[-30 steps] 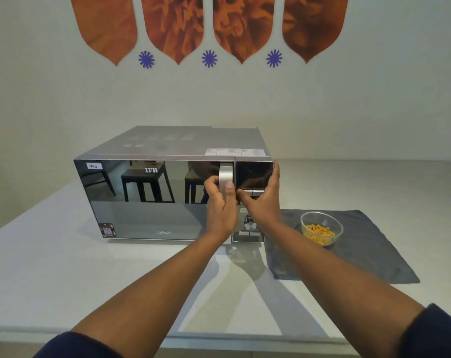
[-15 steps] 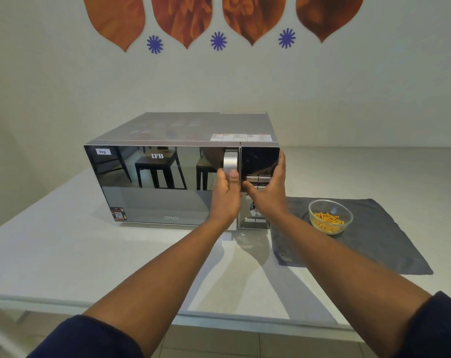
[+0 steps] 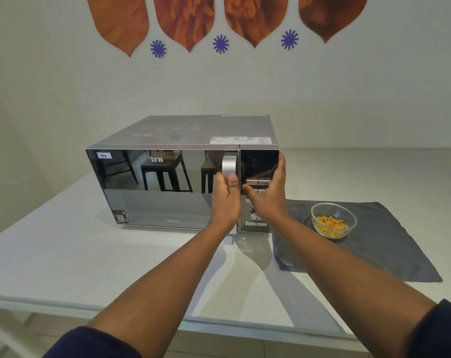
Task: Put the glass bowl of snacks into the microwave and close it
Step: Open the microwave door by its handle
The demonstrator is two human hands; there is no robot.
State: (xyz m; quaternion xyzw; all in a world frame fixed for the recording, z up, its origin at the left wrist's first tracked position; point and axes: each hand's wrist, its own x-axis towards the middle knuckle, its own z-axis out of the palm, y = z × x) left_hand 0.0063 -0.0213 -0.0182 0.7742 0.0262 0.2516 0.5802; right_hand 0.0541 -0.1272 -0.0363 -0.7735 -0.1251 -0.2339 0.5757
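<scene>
1. Here the left hand [image 3: 225, 200] is wrapped around the silver door handle [image 3: 229, 168] of the microwave [image 3: 167, 187], thumb on its front; that grip looks meant for pulling the mirrored door [image 3: 157, 187], which is shut.
2. The right hand [image 3: 267, 195] lies spread and flat on the control panel [image 3: 259, 166], fingers hooked round its right edge, holding nothing. This probably braces the oven so it does not slide when the door is tugged.
3. The glass bowl of snacks [image 3: 333, 220] waits on the dark cloth [image 3: 389, 244] to the right of the oven, within reach but clear of the door's swing.
4. The table [image 3: 64, 254] leaves open room in front.
</scene>
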